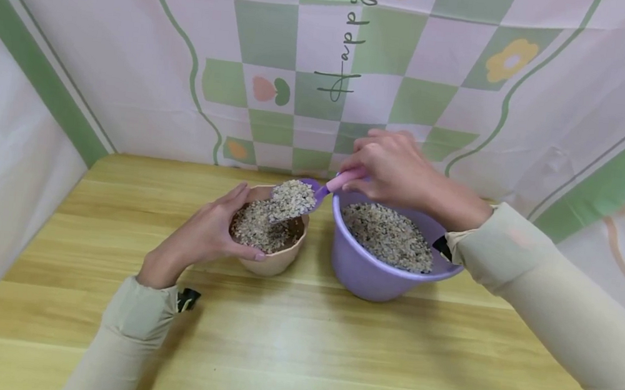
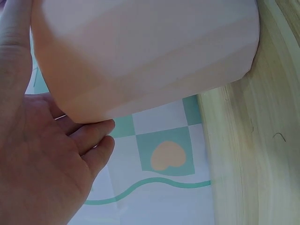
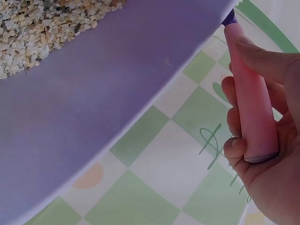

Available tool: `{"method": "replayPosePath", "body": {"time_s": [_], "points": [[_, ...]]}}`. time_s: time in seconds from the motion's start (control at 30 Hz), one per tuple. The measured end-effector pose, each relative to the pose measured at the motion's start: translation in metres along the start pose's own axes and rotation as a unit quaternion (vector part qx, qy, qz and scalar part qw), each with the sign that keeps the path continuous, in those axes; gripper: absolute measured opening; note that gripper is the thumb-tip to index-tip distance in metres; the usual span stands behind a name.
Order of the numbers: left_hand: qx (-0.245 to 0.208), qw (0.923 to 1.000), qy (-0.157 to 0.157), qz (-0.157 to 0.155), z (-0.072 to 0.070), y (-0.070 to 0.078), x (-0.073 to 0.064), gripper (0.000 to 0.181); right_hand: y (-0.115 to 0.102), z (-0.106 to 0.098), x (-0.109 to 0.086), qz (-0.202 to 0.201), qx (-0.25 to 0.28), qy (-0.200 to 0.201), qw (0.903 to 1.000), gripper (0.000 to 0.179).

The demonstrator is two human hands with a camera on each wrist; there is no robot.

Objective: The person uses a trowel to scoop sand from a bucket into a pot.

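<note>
Gravel (image 1: 292, 200), pale cream and grey with dark flecks, is heaped on the purple blade of a small scoop (image 1: 346, 178) whose handle is smooth, thick and pink. The loaded blade is held over the mouth of a beige pot (image 1: 272, 263), in which more of the same grains are seen. The handle is gripped by the right hand (image 1: 391, 165), with fingers and thumb clamped round it. The pot, faceted along its side, is clasped by the left hand (image 1: 204, 235), its thumb laid along the near side and its fingers wrapped round the opposite side. Just right of the pot, a wider lilac basin (image 1: 363, 281) is set on a wood-grained table (image 1: 274, 354), partly filled with gravel.
</note>
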State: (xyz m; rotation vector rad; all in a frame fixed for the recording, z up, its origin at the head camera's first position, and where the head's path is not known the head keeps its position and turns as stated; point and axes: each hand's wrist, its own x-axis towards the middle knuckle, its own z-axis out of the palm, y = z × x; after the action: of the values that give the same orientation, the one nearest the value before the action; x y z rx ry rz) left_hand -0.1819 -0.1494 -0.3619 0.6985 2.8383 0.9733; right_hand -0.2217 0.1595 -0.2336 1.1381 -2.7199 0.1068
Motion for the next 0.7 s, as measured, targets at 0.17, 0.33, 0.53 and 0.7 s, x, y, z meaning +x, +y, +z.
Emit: {"method": "replayPosePath", "body": {"time_s": [0.17, 0.33, 0.53, 0.7], "points": [[0.001, 1.0, 0.0, -0.001, 0.0, -0.001, 0.0, 0.133, -0.004, -0.001, 0.002, -0.005, -0.015, -0.002, 0.9999, 0.022], [-0.001, 1.0, -0.004, -0.006, 0.0, -0.001, 0.0, 0.133, -0.008, -0.004, 0.002, -0.006, -0.031, -0.009, 0.9995, 0.02], [-0.001, 1.0, -0.003, -0.005, 0.001, 0.0, 0.0, 0.132, -0.012, -0.005, 0.004, 0.003, -0.046, -0.02, 0.9987, 0.02], [0.0, 1.0, -0.003, -0.004, 0.001, 0.001, -0.001, 0.133, -0.015, -0.006, 0.004, -0.012, -0.059, -0.007, 0.9982, 0.014]]}}
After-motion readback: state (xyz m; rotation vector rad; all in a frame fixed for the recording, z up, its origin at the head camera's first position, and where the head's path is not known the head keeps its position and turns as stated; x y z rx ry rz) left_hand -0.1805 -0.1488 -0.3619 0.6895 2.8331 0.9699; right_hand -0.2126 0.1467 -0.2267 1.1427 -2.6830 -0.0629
